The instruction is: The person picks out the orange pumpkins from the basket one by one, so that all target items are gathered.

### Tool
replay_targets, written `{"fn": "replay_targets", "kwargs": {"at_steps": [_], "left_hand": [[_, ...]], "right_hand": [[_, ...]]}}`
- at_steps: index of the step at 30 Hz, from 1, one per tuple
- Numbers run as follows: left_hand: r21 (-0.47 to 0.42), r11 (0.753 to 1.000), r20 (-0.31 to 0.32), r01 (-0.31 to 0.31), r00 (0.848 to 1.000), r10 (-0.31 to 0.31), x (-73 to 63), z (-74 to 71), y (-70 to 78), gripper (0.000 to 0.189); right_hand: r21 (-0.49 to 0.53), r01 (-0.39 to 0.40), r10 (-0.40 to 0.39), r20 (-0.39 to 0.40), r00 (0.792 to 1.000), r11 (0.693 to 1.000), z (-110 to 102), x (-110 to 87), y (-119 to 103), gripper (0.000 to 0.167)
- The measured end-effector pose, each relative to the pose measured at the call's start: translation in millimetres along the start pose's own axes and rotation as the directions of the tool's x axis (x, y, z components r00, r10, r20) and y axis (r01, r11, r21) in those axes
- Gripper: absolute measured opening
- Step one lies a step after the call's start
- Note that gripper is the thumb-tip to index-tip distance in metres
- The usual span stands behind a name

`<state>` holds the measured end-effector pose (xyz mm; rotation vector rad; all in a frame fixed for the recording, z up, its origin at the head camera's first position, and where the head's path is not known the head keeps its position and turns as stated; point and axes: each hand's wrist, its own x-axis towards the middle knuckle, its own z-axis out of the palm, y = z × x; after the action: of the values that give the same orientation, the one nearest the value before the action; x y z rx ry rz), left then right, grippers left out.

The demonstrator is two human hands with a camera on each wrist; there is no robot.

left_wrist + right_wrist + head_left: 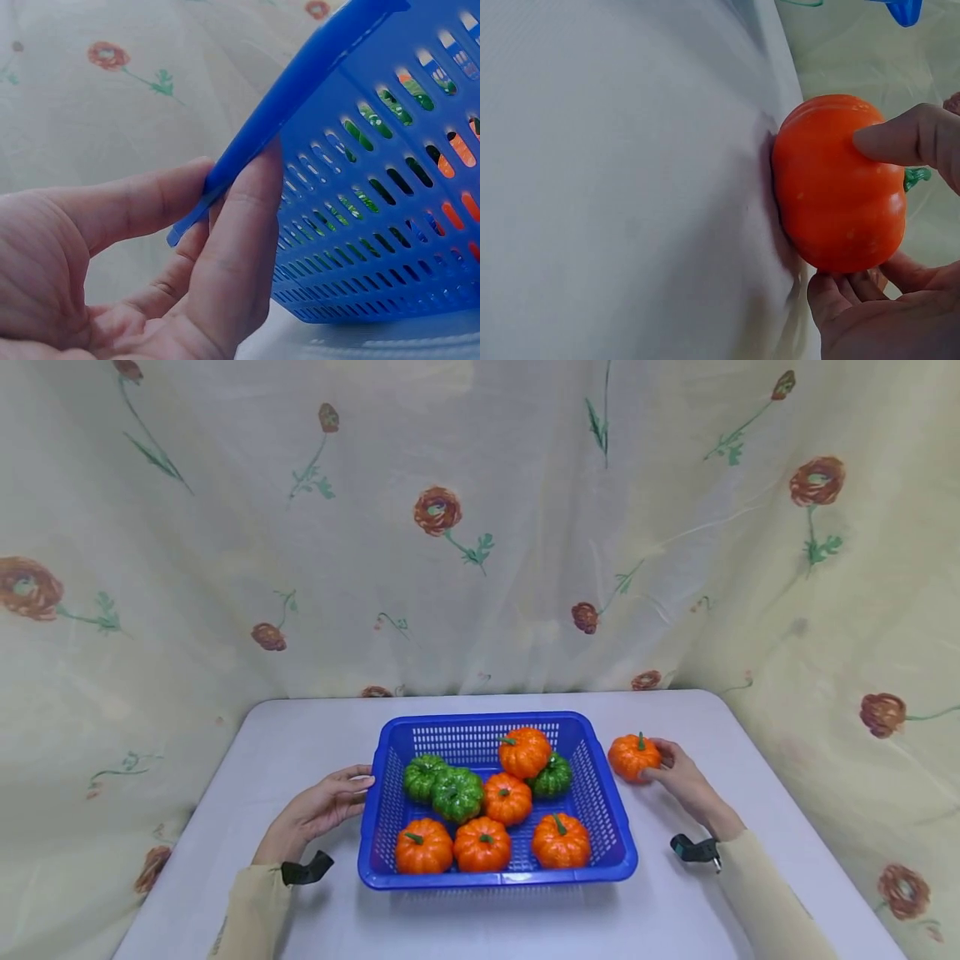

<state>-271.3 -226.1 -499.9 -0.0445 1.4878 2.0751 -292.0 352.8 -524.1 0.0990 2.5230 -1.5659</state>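
A blue plastic basket with slotted walls stands in the middle of the table. On its left side my left hand pinches the rim between thumb and fingers, the thumb outside. To the right of the basket, my right hand holds a small orange pumpkin with a green stem. In the right wrist view the thumb lies across this pumpkin and the fingertips are at its opposite side. The pumpkin sits right at the white tabletop.
Inside the basket are several orange pumpkins and three green ones; one orange pumpkin rests against a green one at the back. A white cloth covers the table. Floral curtains hang behind and at both sides.
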Motion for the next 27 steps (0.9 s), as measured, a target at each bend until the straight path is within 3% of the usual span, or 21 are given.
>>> {"fn": "replay_targets", "kwargs": {"at_steps": [5, 12, 16, 22, 27], "left_hand": [[-0.005, 1.0, 0.026, -0.005, 1.0, 0.005, -0.8, -0.1, -0.4, 0.043], [-0.013, 1.0, 0.005, 0.009, 1.0, -0.009, -1.6, 1.2, 0.2, 0.043], [-0.025, 1.0, 0.011, 0.014, 1.0, -0.014, -1.9, 1.4, 1.2, 0.047], [-0.049, 0.999, 0.035, 0.013, 0.999, -0.012, -2.6, 0.7, 1.2, 0.048], [-0.049, 0.999, 0.043, 0.013, 0.999, -0.011, -1.7, 0.9, 0.9, 0.048]], "right_hand": [[-0.003, 0.014, -0.014, 0.004, 1.0, 1.0, -1, -2.0, 3, 0.081], [-0.076, -0.016, 0.014, -0.024, 1.0, 0.997, -3, -7.7, -4, 0.086], [-0.127, -0.014, 0.009, -0.041, 0.999, 0.992, -4, -13.2, -18, 0.086], [-0.177, 0.089, -0.102, -0.065, 0.993, 0.98, -3, -21.7, -48, 0.079], [-0.166, 0.16, -0.165, -0.019, 0.986, 0.973, 2, -30.6, -82, 0.074]]}}
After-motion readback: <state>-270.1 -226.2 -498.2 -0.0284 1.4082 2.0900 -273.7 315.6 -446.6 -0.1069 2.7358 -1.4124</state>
